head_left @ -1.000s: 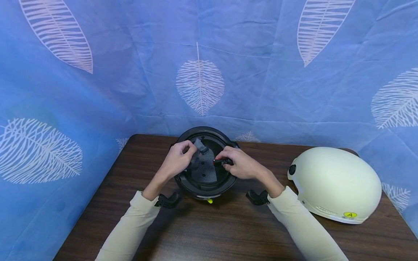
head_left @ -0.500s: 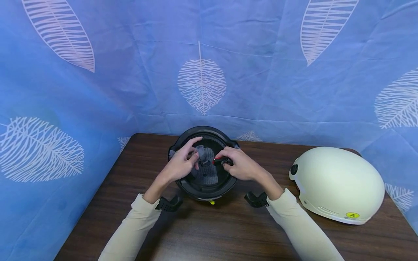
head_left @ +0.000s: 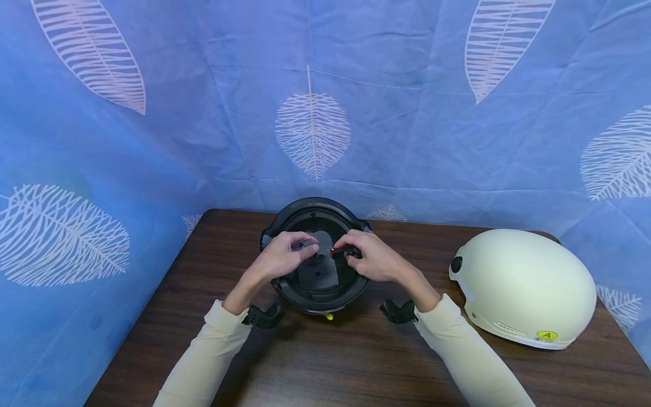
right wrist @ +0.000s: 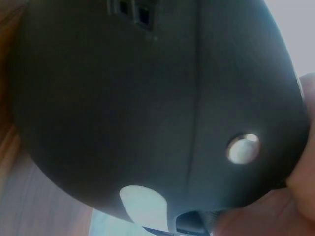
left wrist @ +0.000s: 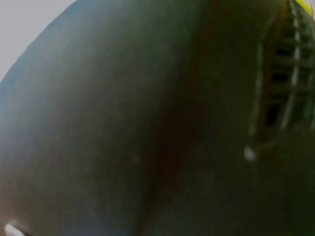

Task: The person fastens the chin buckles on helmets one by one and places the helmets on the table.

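Observation:
A black helmet (head_left: 317,302) lies upside down on the table, its mesh-lined inside facing up. Over its right half, my right hand (head_left: 373,254) grips a black chin-strap buckle (head_left: 343,251) with a red part at its tip. My left hand (head_left: 282,254) is over the left half, thumb and fingers bent together on the dark chin strap (head_left: 315,260), which they mostly hide. Both wrist views are filled by the dark shell: the left wrist view shows a vent grille (left wrist: 290,73), and the right wrist view a round metal rivet (right wrist: 243,149) beside some fingers (right wrist: 300,182).
To the right on the brown wooden table (head_left: 315,367) sits a cream helmet (head_left: 524,288), dome up, with a yellow "A" sticker (head_left: 547,335). Blue cloth (head_left: 396,135) with white leaf prints hangs behind the table. A yellow tab (head_left: 329,316) shows under the black helmet's near edge.
My left hand let its fingers spread off the grey strap piece, then bent them together again slightly nearer the buckle. My right hand keeps its grip on the buckle, nearly still.

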A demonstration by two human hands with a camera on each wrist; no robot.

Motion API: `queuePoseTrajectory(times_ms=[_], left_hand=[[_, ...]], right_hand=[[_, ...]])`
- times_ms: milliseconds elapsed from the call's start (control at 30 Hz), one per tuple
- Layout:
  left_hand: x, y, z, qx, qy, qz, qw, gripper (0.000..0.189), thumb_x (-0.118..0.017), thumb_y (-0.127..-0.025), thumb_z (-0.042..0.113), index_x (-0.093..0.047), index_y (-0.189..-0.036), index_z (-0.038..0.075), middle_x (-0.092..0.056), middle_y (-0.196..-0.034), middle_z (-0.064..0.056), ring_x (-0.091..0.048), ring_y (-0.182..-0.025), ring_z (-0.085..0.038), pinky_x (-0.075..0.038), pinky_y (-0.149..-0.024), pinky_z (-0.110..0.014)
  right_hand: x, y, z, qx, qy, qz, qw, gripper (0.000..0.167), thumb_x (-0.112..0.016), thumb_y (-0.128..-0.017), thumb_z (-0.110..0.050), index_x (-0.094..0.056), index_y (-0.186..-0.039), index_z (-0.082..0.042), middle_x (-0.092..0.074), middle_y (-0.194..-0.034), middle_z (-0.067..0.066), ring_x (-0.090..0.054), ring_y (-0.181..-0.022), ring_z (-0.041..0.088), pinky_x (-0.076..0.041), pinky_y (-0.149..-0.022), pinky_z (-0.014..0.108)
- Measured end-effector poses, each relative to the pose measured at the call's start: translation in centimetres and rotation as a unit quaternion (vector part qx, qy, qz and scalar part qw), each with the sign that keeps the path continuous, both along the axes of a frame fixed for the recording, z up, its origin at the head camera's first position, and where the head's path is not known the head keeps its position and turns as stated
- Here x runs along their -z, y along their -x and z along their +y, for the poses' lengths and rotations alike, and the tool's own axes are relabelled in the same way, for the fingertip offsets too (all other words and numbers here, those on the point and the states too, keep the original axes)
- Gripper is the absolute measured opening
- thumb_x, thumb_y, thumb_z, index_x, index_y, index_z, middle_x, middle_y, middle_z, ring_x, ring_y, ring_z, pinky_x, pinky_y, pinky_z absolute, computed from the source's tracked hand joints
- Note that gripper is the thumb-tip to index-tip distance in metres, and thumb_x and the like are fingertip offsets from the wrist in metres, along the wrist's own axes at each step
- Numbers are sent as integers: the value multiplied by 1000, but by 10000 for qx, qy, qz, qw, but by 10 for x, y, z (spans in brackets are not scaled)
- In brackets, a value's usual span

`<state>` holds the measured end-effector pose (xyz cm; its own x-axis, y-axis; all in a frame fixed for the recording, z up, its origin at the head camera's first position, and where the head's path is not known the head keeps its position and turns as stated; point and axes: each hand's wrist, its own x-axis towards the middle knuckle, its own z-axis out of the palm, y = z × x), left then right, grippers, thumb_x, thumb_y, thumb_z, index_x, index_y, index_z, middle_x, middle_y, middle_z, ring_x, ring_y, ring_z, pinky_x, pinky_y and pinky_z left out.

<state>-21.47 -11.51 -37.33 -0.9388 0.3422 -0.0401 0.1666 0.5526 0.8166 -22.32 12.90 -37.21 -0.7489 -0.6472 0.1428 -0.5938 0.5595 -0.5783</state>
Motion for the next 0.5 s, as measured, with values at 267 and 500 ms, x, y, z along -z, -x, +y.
queuePoseTrajectory(times_ms=[267,500], left_hand=[[-4,3,-3,-678,-614,-816,9925,57,-44,-104,47,-68,-84,1,-57,-61,-3,-63,-61,-21,-53,-77,-38],[-8,7,-8,-715,-1393,-1510,9760,63,-34,-106,50,-70,-88,2,-66,-76,-4,-63,-81,-22,-47,-87,-36]], right_hand=[[0,2,-1,-13,-27,124,9999,31,-59,-91,2,-67,-119,-8,-65,-113,6,-55,-96,21,-43,-84,40],[-1,2,-2,-48,59,91,9999,32,-58,-90,3,-67,-119,-8,-65,-112,5,-53,-92,20,-42,-81,37]])
